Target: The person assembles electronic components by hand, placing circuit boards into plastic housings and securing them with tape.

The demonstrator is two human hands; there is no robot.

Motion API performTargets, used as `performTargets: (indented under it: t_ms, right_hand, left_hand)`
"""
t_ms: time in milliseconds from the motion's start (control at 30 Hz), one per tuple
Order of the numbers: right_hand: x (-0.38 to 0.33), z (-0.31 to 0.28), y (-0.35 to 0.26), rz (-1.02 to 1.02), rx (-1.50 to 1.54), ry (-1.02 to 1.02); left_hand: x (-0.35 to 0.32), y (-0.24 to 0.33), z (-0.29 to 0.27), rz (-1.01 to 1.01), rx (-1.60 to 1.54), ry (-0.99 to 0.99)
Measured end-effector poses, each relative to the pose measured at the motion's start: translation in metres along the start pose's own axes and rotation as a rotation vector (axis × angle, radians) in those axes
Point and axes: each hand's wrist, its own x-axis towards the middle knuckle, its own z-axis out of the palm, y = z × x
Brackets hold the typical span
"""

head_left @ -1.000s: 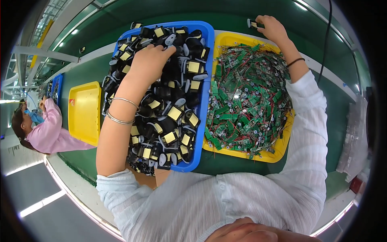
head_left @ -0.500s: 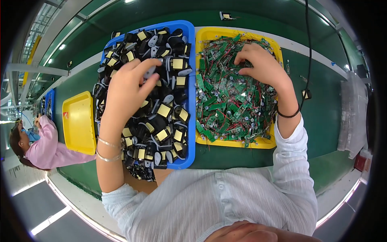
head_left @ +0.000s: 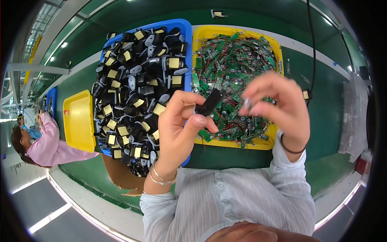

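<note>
Between its thumb and fingers, my left hand (head_left: pixel 179 121) pinches a black plastic housing (head_left: pixel 213 100), held tilted over the edge where the two trays meet. My right hand (head_left: pixel 280 107) is raised above the yellow tray (head_left: pixel 279 56), blurred by motion. Its thumb and fingers close on a small pale piece (head_left: pixel 247 103) that is too smeared to name. Green circuit boards (head_left: pixel 225 60) with red wires and small round pale parts fill that tray. Beside it, the blue tray (head_left: pixel 188 44) is heaped with black housings (head_left: pixel 133 97) bearing grey tabs and cream pads.
A yellow tray (head_left: pixel 78 121) stands at the left. Below the blue tray is a cardboard box (head_left: pixel 117 171) with small black parts. A co-worker in a pink sleeve (head_left: pixel 50 145) sits far left. A black cable (head_left: pixel 313 48) hangs at the right, near stacked clear plastic (head_left: pixel 354 117).
My left hand has left the blue tray, moving right and nearer with a black housing. My right hand has lifted out of the circuit boards and come nearer, a small piece in its fingers.
</note>
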Motion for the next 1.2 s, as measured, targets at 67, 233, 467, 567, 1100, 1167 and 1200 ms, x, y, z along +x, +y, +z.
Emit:
performTargets:
  t_ms: [67, 233, 467, 567, 1100, 1167, 1200]
  right_hand:
    - [-0.01, 0.004, 0.007, -0.079, -0.021, -0.172]
    - [-0.009, 0.012, 0.021, -0.003, 0.211, 0.021]
    - [0.001, 0.005, 0.026, -0.134, -0.087, -0.002]
    - [0.003, 0.003, 0.03, -0.19, -0.28, 0.013]
    - [0.003, 0.011, 0.032, -0.217, -0.459, 0.015]
    - [0.003, 0.01, 0.032, -0.224, -0.46, 0.023]
    - [0.003, 0.01, 0.031, -0.216, -0.45, 0.004]
  left_hand:
    - [0.0, -0.014, 0.008, 0.085, -0.075, 0.022]
    - [0.01, -0.027, 0.03, 0.15, 0.19, 0.085]
    - [0.023, -0.038, 0.019, 0.536, 0.542, 0.155]
    - [0.024, -0.035, 0.015, 0.537, 0.698, 0.104]
    - [0.019, -0.037, 0.01, 0.487, 0.564, 0.079]
    - [0.019, -0.036, 0.01, 0.496, 0.57, 0.09]
    - [0.019, -0.036, 0.008, 0.526, 0.607, 0.064]
